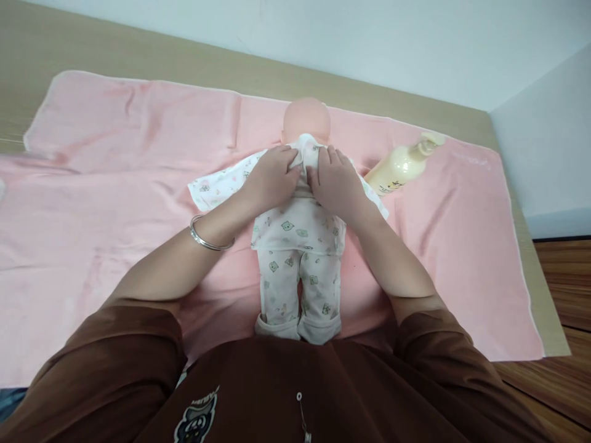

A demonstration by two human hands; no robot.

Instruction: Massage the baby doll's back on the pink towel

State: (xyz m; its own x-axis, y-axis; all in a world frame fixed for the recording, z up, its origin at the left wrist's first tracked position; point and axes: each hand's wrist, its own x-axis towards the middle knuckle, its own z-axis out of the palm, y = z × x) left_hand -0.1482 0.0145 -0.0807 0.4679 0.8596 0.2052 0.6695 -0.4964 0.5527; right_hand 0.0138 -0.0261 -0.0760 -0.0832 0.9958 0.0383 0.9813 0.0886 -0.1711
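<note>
A baby doll [306,115] lies on its back on a pink blanket, its bald head toward the wall. It wears a white printed baby shirt [299,226] with sleeves spread to both sides and matching printed pants [278,284]. At the doll's neck, my left hand [276,175] pinches the left side of the shirt's collar. My right hand [336,179] has its fingers closed on the collar's other side, close to my left. The raised collar cloth covers the lower part of the doll's face. My palms hide much of the chest.
A pale yellow pump bottle [401,167] lies tilted on the blanket, just beyond the doll's sleeve on the right. The wrinkled pink blanket [138,147] covers most of the wooden table [184,64]. White walls [369,43] stand behind, and wood flooring [561,271] shows at right.
</note>
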